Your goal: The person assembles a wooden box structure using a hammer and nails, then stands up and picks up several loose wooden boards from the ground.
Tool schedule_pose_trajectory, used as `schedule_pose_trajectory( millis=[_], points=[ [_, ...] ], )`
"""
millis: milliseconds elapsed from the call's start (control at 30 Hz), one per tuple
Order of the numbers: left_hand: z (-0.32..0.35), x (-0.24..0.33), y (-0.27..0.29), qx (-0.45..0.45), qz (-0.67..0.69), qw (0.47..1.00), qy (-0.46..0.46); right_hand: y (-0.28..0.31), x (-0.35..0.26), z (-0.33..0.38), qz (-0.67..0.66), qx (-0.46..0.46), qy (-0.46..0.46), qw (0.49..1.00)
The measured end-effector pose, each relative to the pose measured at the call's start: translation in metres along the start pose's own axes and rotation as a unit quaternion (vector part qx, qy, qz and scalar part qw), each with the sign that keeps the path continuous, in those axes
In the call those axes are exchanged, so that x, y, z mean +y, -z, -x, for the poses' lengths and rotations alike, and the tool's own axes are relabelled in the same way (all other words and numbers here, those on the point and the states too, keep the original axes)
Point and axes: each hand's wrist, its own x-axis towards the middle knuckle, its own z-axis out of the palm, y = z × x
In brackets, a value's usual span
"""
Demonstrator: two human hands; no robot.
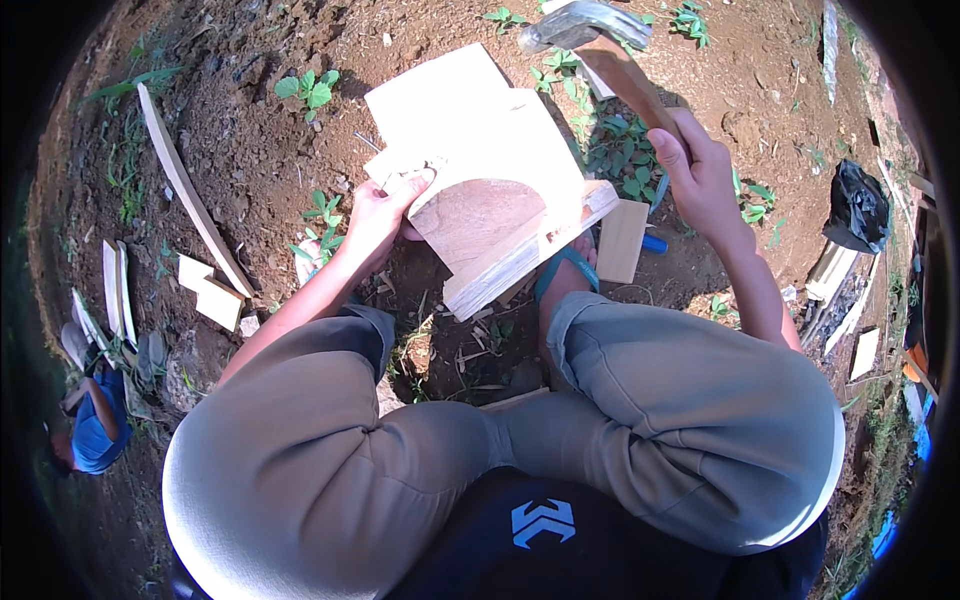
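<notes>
Hands well apart; left hand [385, 215] pinches the left edge of the wooden assembly [480, 225], thumb on top, forearm angled forward-right; right hand [700, 175] wraps the hammer [630, 82] handle, hammer head forward-left of it; wooden assembly sits between both hands.

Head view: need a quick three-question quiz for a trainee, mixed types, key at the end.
1. Which hand grips the hammer, and which holds the wooden piece?
2. True or false: the hammer's head is touching the wooden piece.
3. Toward which edge of the picture does the black plastic bag lie? A) left B) right C) bottom

Key:
1. Right hand grips the hammer; left hand holds the wooden piece.
2. False; the two are apart.
3. B
</notes>
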Motion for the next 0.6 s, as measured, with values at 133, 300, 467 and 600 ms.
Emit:
schedule_pose_trajectory(
  millis=[133,300,467,600],
  points=[
    [0.001,-0.002,0.003,0.008,-0.007,0.999,0.033,-0.016,0.015,0.005,0.023,-0.011,0.030,0.999],
    [-0.004,0.000,0.001,0.003,0.008,1.000,0.030,-0.021,0.013,0.010,-0.116,0.002,-0.088,0.989],
    [0.000,-0.011,0.010,0.006,0.014,0.998,0.056,-0.040,0.006,0.034,-0.213,0.015,-0.239,0.947],
    [0.002,-0.013,0.007,-0.012,0.036,0.998,0.054,-0.066,-0.012,0.044,-0.377,0.083,-0.326,0.863]
  ],
)
